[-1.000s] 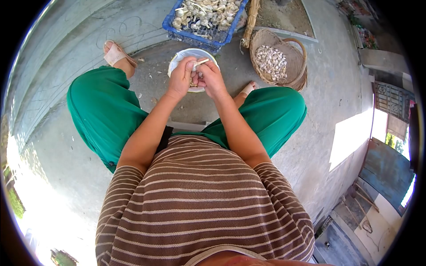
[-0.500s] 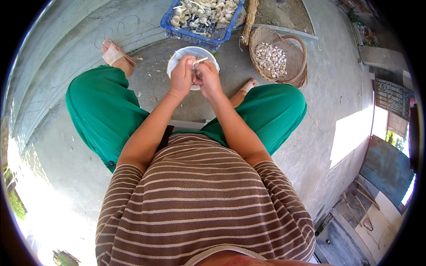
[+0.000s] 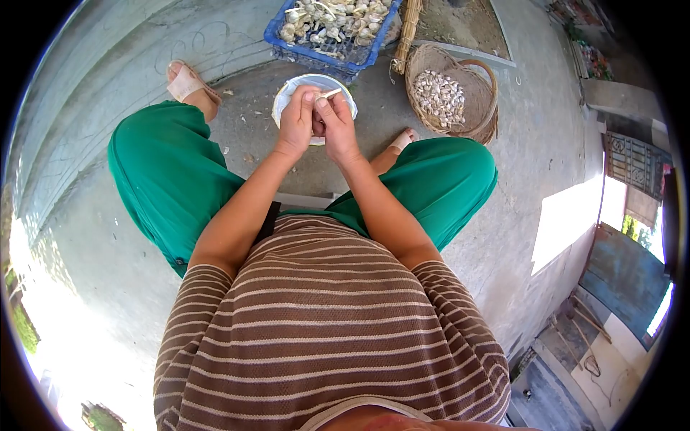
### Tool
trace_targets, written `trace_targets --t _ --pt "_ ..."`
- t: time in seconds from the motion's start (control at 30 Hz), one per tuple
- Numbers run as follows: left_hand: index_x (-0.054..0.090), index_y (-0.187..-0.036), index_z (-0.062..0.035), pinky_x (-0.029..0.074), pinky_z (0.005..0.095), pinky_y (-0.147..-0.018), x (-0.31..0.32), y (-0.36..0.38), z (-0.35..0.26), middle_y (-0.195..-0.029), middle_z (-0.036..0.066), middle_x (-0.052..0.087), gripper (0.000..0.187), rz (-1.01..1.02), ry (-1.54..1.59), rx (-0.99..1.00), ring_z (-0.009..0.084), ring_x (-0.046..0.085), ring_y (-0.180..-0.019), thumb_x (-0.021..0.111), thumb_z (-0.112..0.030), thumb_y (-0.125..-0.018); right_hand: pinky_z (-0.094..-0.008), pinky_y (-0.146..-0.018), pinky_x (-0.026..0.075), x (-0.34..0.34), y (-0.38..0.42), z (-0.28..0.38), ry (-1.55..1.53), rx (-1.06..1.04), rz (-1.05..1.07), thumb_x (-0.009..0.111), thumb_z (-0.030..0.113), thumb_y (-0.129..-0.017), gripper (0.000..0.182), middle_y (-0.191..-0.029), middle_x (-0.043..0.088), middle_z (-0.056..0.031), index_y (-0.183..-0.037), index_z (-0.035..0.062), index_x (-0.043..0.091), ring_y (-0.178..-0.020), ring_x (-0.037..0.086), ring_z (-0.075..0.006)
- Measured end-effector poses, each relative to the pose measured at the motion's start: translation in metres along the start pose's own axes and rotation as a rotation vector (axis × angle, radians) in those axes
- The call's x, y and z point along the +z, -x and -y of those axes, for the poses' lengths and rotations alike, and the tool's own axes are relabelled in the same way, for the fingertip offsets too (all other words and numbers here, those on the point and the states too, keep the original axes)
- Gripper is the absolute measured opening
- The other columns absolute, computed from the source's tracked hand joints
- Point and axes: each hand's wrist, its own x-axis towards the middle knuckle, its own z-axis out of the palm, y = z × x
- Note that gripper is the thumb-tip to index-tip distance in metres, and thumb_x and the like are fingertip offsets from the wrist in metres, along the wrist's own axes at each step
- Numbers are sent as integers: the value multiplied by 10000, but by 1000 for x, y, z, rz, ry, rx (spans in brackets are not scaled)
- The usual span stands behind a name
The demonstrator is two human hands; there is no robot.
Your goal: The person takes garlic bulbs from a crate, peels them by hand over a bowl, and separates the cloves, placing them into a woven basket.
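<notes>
Over a white bucket [image 3: 279, 108], my left hand [image 3: 295, 123] and my right hand [image 3: 338, 128] meet with their fingers curled together. Between them is a garlic bulb, mostly hidden by the fingers; its pale dry stem [image 3: 330, 94] sticks out at the top, pointing right. Both thumbs press at the bulb. The bucket has a light lining, and its contents are blocked from view by my hands.
Behind the bucket, a blue plastic crate [image 3: 316, 59] holds many garlic bulbs with stems. A wicker basket [image 3: 480, 79] of loose cloves stands at the right, beside a straw bundle [image 3: 407, 34]. My knees flank the bucket.
My hands stay together over the bucket, with a small shift in the fingers. The right thumb now lies straighter and higher against the garlic. The surroundings look the same.
</notes>
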Motion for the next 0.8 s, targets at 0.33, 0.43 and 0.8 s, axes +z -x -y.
trace_targets --t 0.33,0.43,0.8 --pt "542 -964 -29 452 270 -729 5 -4 17 -854 59 572 323 -63 266 2 140 537 -792 345 -284 -980 -181 -466 323 0 -2 -17 225 -243 -18 501 181 -920 125 -765 509 16 -991 84 467 -590 435 -46" --pt "544 -952 -40 451 238 -663 4 -1 5 -823 37 556 308 -47 369 -76 106 521 -727 354 -280 -978 -187 -436 323 -11 -4 -14 162 -131 5 469 152 -923 87 -766 517 -5 -968 78 470 -582 459 -66" --pt "492 -1063 -66 389 214 -642 -4 -9 8 -833 1 505 251 44 455 -83 72 439 -693 396 -279 -968 -183 -403 309 -4 -5 11 -107 36 -62 511 112 -895 37 -732 547 -38 -894 75 510 -567 508 -94"
